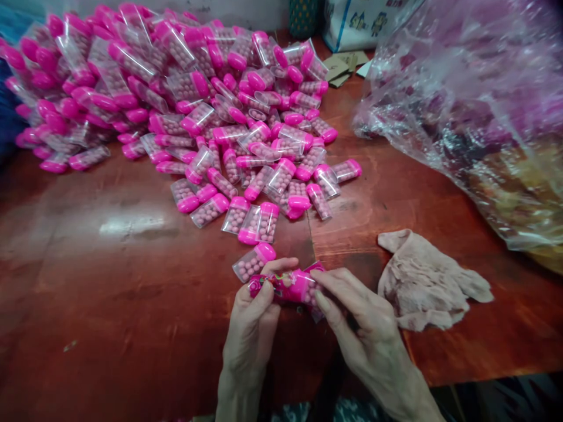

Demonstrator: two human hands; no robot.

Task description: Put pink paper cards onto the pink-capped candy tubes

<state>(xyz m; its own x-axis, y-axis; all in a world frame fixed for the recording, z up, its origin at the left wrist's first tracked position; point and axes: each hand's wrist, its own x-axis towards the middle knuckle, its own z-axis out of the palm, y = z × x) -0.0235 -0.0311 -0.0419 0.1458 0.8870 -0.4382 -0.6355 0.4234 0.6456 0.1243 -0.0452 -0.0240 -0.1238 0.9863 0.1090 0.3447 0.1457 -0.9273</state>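
Above the near table edge, my left hand (255, 319) is closed on a dark pink printed wrapper (276, 284), pinched between thumb and fingers. My right hand (365, 319) grips a small clear container of pink candy balls (309, 288) at its right end. The wrapper and the container meet between my hands; how far one covers the other I cannot tell. Just beyond my left fingers lies another pink-capped candy container (254, 262), and two more containers (259, 223) rest side by side past it.
A big heap of pink-capped containers (197, 105) covers the far left and middle of the reddish wooden table (109, 281). To the right are a crumpled pale cloth (422, 281) and a large clear plastic bag (461, 117). Cardboard pieces (345, 65) and a white printed bag (363, 26) stand behind.
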